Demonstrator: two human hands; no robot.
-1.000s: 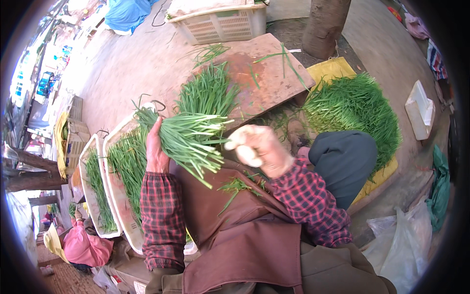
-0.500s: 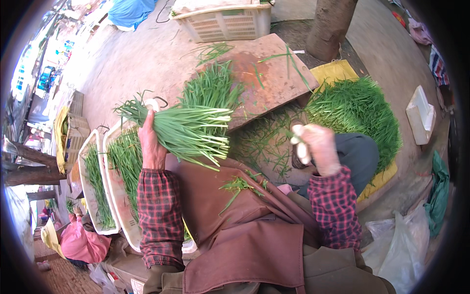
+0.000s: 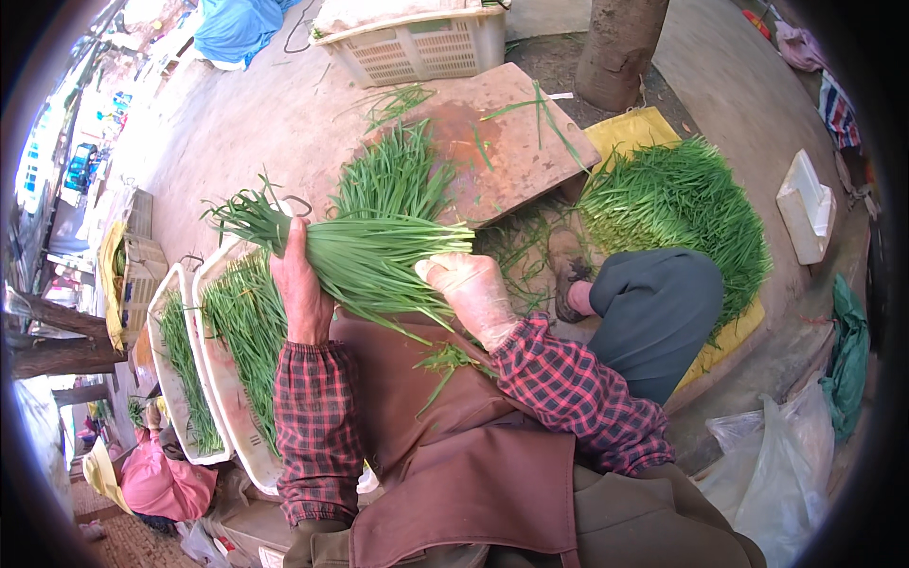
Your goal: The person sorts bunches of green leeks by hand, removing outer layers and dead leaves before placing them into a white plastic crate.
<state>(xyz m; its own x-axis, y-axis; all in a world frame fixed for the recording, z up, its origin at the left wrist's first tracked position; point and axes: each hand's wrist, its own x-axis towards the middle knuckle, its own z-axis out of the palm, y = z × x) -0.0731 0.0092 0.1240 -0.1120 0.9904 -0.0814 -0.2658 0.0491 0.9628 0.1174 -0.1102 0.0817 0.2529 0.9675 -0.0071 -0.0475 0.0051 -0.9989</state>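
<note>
My left hand (image 3: 301, 289) is closed round a thick bunch of green chives (image 3: 374, 251), which lies sideways above my lap. Leafy tips stick out to the left of the fist, and pale stem ends fan out to the right. At those stem ends my right hand (image 3: 473, 293) is closed, its thumb and fingers on the stems; white wrapping covers its thumb. My fingers hide just what they grip. Behind the bunch, more chives (image 3: 398, 175) lie on a worn reddish board (image 3: 535, 118). Loose green bits (image 3: 445, 360) rest on my brown apron (image 3: 379, 379).
To the right, a big chive heap (image 3: 677, 208) lies on a yellow sheet (image 3: 639, 133) beside my bent knee. Two white crates (image 3: 270, 464) of chives stand left. A tree trunk (image 3: 620, 52) and a plastic crate (image 3: 417, 52) stand beyond the board. Clear bags (image 3: 772, 473) lie lower right.
My right hand has moved left from above my knee to the stem ends of the bunch and closed there. My left hand keeps its hold on the chives.
</note>
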